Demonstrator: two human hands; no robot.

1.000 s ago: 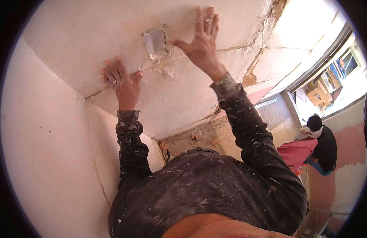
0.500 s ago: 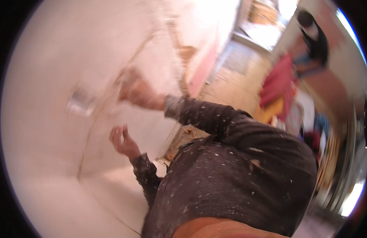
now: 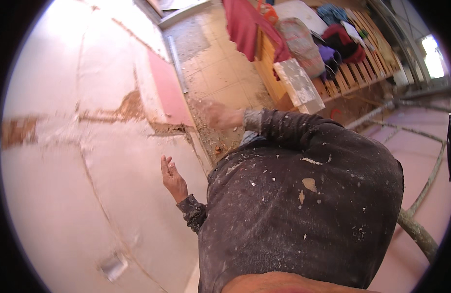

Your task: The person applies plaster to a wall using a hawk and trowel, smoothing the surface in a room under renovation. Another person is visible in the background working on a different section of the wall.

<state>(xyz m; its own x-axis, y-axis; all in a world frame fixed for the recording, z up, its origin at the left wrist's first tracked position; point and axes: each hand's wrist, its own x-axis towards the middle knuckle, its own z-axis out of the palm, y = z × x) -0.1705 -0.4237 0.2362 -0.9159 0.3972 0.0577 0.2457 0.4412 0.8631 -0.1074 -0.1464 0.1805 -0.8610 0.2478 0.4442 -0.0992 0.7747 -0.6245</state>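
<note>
Wall (image 3: 120,166): it stands at the left, pale and cracked, with a brown patch (image 3: 19,132).
Square opening (image 3: 114,266): in this wall, low in the view.
Left hand (image 3: 174,180): before the wall, fingers loosely bent, nothing seen in it; contact I cannot tell.
Right hand (image 3: 218,115): blurred over the floor (image 3: 220,73); wide or narrow, I cannot tell.
Slatted wooden frame (image 3: 380,51): carries clothes (image 3: 342,41).

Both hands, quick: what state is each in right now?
Left hand: open, fingers loosely extended, nothing visible in it.
Right hand: blurred, so whether it is open or closed cannot be told.
</note>
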